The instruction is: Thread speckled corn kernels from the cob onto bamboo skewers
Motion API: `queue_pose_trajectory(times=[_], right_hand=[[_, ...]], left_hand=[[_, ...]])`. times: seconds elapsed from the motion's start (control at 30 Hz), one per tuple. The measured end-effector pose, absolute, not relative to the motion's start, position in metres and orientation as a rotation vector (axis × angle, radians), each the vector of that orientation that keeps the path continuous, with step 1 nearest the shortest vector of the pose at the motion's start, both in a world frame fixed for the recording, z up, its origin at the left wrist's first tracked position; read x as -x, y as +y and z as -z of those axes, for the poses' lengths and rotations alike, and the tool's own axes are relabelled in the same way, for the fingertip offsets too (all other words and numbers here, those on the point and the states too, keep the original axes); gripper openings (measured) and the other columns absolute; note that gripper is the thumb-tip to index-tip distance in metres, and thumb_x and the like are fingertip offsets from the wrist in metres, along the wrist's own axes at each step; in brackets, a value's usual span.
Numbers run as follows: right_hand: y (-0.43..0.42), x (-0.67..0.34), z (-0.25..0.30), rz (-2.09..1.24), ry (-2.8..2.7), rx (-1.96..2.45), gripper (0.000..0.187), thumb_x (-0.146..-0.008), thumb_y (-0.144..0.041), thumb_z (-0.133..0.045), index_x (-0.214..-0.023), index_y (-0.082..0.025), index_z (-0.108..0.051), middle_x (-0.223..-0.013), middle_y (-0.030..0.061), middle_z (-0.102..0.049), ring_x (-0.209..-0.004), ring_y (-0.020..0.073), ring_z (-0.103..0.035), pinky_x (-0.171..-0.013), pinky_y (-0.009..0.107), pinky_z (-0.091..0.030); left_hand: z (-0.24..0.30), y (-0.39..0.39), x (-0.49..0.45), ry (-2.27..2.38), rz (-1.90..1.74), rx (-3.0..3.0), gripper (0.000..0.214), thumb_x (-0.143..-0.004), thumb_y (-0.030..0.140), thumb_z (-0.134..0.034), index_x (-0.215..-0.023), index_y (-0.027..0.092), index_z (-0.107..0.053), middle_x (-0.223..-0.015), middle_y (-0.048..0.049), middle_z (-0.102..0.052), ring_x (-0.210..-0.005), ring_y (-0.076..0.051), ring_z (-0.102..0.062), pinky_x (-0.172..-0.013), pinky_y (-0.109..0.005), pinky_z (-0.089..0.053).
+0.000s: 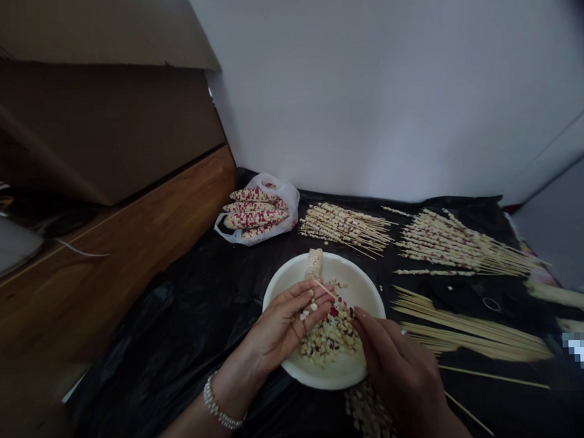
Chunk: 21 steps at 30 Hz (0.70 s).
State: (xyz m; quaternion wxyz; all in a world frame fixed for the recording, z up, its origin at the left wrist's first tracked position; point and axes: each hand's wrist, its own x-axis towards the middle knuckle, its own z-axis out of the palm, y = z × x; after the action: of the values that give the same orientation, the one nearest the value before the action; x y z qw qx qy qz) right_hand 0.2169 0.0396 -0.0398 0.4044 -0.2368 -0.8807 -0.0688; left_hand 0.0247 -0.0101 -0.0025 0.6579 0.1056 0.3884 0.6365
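Note:
My left hand (288,318) is palm up over the bowl, fingers slightly curled, with several pale corn kernels (308,308) resting on it. A thin wooden skewer (324,288) crosses above its fingers, pointing toward the pinched fingertips of my right hand (397,352). Dark red kernels show close to those fingertips; whether they are threaded on the stick is hard to make out. Beneath both hands, the white bowl (273,288) holds loose cream and dark red kernels (328,345). A stripped corn cob (314,263) leans inside its far rim.
A plastic bag (291,203) of speckled corn cobs (256,218) lies behind the bowl. Kernel-threaded skewers form two piles (342,225) (439,242) at the back. Bare skewers (473,327) lie right, on black plastic sheeting (181,331). A cardboard box (101,123) stands left; a white wall (388,94) rises behind.

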Motion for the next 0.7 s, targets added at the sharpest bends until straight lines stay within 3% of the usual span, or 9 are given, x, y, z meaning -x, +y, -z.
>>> queue_pose_trajectory(times=[0.1, 0.27, 0.47, 0.57, 0.7], right_hand=[[0.0380, -0.2164, 0.0391, 0.183, -2.217, 0.595, 0.040, -0.082, -0.007, -0.060, -0.122, -0.010, -0.055, -0.093, 0.0067, -0.070, -0.075, 0.0105, -0.062, -0.068, 0.023, -0.046], [0.0364, -0.2146, 0.0371, 0.178, -2.205, 0.608, 0.041, -0.082, -0.007, -0.060, -0.122, -0.011, -0.055, -0.092, 0.0061, -0.070, -0.074, 0.0102, -0.062, -0.068, 0.023, -0.046], [0.0369, -0.2139, 0.0365, 0.161, -2.220, 0.587, 0.040, -0.083, -0.008, -0.058, -0.124, -0.011, -0.054, -0.093, 0.0074, -0.070, -0.075, 0.0107, -0.063, -0.065, 0.022, -0.046], [0.0370, -0.2135, 0.0365, 0.160, -2.209, 0.600, 0.040, -0.083, -0.008, -0.059, -0.122, -0.013, -0.055, -0.092, 0.0067, -0.070, -0.075, 0.0107, -0.063, -0.068, 0.022, -0.047], [0.0369, -0.2127, 0.0363, 0.160, -2.224, 0.589, 0.039, -0.082, -0.007, -0.060, -0.121, -0.010, -0.056, -0.092, 0.0079, -0.070, -0.076, 0.0115, -0.063, -0.069, 0.023, -0.047]], left_hand=[[0.0025, -0.0098, -0.0236, 0.896, -1.450, -0.225, 0.016, -0.082, 0.014, -0.064, -0.097, 0.011, -0.066, -0.114, -0.0135, -0.068, -0.108, -0.019, -0.063, -0.096, -0.027, -0.048], [0.0025, -0.0076, -0.0225, 0.985, -1.485, -0.138, 0.012, -0.080, 0.009, -0.064, -0.092, 0.010, -0.067, -0.106, -0.0115, -0.070, -0.090, -0.013, -0.068, -0.084, -0.021, -0.053], [0.0001, -0.0055, -0.0227, 1.019, -1.548, -0.063, 0.016, -0.084, 0.016, -0.062, -0.098, 0.012, -0.068, -0.107, -0.0100, -0.070, -0.096, -0.014, -0.066, -0.080, -0.020, -0.054], [0.0009, -0.0055, -0.0218, 1.001, -1.545, -0.036, 0.013, -0.084, 0.016, -0.062, -0.093, 0.012, -0.069, -0.091, -0.0059, -0.071, -0.079, -0.010, -0.066, -0.073, -0.017, -0.053], [0.0022, -0.0055, -0.0205, 0.918, -1.537, -0.018, 0.019, -0.084, 0.016, -0.062, -0.101, 0.014, -0.069, -0.071, -0.0003, -0.065, -0.062, -0.005, -0.059, -0.060, -0.011, -0.048]])
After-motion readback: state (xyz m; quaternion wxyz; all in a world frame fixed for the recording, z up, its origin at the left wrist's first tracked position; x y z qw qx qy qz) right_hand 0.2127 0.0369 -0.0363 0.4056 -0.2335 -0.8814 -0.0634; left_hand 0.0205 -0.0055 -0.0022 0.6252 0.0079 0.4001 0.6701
